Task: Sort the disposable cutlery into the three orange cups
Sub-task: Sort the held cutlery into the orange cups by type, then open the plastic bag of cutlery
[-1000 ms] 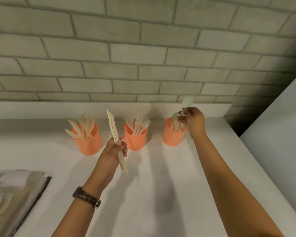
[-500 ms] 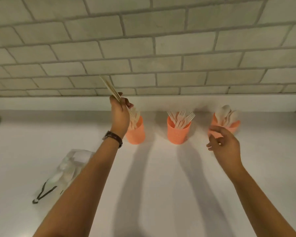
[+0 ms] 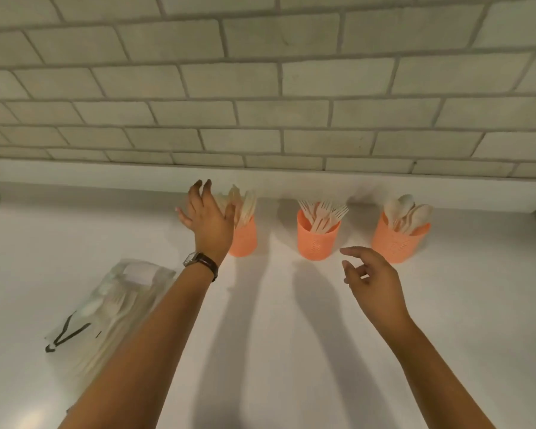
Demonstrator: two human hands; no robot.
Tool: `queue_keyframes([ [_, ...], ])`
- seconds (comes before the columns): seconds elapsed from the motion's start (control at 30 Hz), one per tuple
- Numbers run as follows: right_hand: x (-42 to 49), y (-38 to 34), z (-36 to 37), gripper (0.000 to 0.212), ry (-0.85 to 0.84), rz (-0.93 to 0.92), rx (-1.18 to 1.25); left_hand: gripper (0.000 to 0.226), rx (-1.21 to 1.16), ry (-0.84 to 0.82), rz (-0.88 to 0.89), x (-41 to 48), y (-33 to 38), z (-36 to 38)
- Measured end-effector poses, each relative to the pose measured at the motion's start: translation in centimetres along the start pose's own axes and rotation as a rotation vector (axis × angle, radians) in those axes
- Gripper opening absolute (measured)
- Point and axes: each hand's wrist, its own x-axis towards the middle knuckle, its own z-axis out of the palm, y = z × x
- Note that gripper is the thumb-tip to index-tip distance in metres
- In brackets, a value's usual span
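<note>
Three orange cups stand in a row near the back wall. The left cup (image 3: 245, 239) holds pale knives (image 3: 245, 202), the middle cup (image 3: 317, 243) holds forks (image 3: 322, 212), and the right cup (image 3: 395, 243) holds spoons (image 3: 407, 209). My left hand (image 3: 208, 218) hovers just left of the knife cup, fingers spread, holding nothing, partly hiding that cup. My right hand (image 3: 375, 277) floats in front of the gap between the middle and right cups, fingers loosely apart and empty.
A crumpled clear plastic bag (image 3: 112, 305) with a few pale utensils inside lies on the white counter (image 3: 276, 335) at the left. A grey tiled wall (image 3: 260, 88) rises behind the cups. A watch sits on my left wrist.
My left hand held a bundle of knives above the left cup; it is now spread and empty, with the knives in the cup. My right hand has drifted back from the spoon cup.
</note>
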Motion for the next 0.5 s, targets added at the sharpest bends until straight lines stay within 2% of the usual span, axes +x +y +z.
queue_keyframes([
  [0.1, -0.7, -0.9, 1.3, 0.021, -0.128, 0.007, 0.014, 0.044, -0.188, 0.005, 0.028, -1.6, -1.0, -3.1],
  [0.2, -2.3, -1.6, 3.7, 0.029, -0.253, 0.04, 0.028, 0.038, -0.326, -0.138, 0.093, -4.6, -3.1, -6.3],
  [0.37, -5.5, -2.9, 10.0, 0.025, -0.387, 0.135, 0.053, 0.019, -0.374, -0.328, 0.07, -9.4, -9.7, -11.2],
  [0.5, -7.9, -4.9, 16.2, 0.025, -0.394, 0.227, 0.073, 0.019, -0.348, -0.374, 0.045, -9.9, -16.4, -15.5],
])
